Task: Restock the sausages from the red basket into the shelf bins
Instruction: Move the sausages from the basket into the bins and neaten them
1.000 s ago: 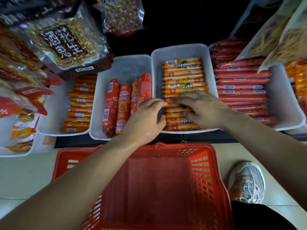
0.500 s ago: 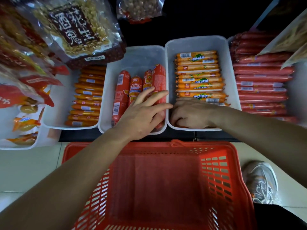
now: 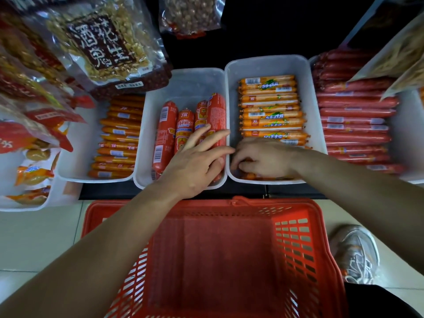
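The red basket [image 3: 241, 204] stands on the floor below the shelf, and no sausages show inside it. My left hand [image 3: 195, 164] lies with its fingers spread on the fat red sausages [image 3: 164, 134] in the middle white bin [image 3: 183, 83]. My right hand [image 3: 263, 157] is at the front of the neighbouring white bin [image 3: 270, 64]. Its fingers curl down over the front thin orange sausages [image 3: 250, 176]. Behind the hand, more of these orange sausages [image 3: 270, 115] lie stacked crosswise in the bin.
A bin of thin orange sausages [image 3: 119, 138] stands to the left and a bin of long red sausages [image 3: 353, 120] to the right. Hanging snack bags [image 3: 103, 47] overhang the left bins. My shoe [image 3: 355, 253] rests on the tiled floor beside the basket.
My left hand left the orange sausage bin and now rests on the fat red sausages. My right hand drew back to the front of the orange bin and curled. The view shifted slightly.
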### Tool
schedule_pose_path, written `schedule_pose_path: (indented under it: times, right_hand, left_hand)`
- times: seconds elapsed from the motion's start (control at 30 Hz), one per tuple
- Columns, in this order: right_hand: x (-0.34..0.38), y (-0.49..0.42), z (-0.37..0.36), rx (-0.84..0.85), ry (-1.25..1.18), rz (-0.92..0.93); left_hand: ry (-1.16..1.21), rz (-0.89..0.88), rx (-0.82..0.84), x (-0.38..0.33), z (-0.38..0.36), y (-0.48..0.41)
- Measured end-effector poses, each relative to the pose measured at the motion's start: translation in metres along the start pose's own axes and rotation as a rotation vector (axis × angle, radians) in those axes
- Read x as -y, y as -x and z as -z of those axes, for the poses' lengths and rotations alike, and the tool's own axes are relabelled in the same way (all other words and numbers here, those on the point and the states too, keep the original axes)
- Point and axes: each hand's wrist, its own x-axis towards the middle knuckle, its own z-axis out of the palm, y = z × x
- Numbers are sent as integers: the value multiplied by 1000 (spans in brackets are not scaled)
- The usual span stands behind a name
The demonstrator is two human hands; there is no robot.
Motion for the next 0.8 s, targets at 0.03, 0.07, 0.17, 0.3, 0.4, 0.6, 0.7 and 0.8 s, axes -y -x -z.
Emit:
schedule_pose_path:
  times: [0.03,0.07,0.17,0.3,0.4,0.6,0.7,0.8]
  right_hand:
    - [-3,9,5,-95,-40,-16]
    - [-9,19,10,-212,-44,-33]
    - [-32,59,15,-347,174,-227]
    - [-40,76,4,-56,463,-419]
    - [-48,77,12,-71,448,-397]
    - [-60,90,11,-247,413,-395]
    - [-57,91,4,-422,387,-436]
    - [-55,95,2,-557,277,-537]
  left_hand:
    - [13,18,-9,-3,0,0]
    - [33,48,-20,-7,0,-1]
    - [100,174,-102,-29,-3,-5]
    - [138,275,-241,-70,-8,-24]
    - [337,377,-200,-99,-17,-50]
    - [198,477,115,-87,-47,-106]
    - [-31,319,215,-76,-62,-114]
    - [-81,320,159,-66,-65,-131]
